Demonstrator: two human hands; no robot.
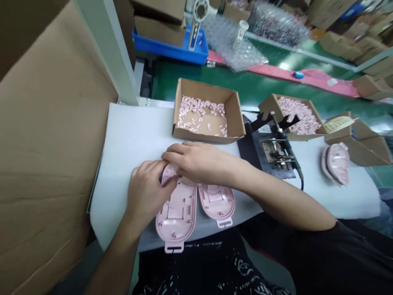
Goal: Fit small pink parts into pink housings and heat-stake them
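Two pink oval plastic shells lie side by side on the white foam mat [129, 135] near its front edge. My left hand [146, 191] grips the far end of the left shell [177, 213]. My right hand [196, 162] reaches across from the right, fingertips pressed onto that same far end. The right shell [217, 200] lies partly under my right wrist, untouched by the fingers. Whatever small piece sits under the fingertips is hidden.
A cardboard box [236, 110] of small pink parts stands just behind my hands. To the right sit a black clamp fixture [274, 149], another box of pink parts [299, 116] and stacked pink shells [336, 164]. A big cardboard sheet [46, 143] walls the left.
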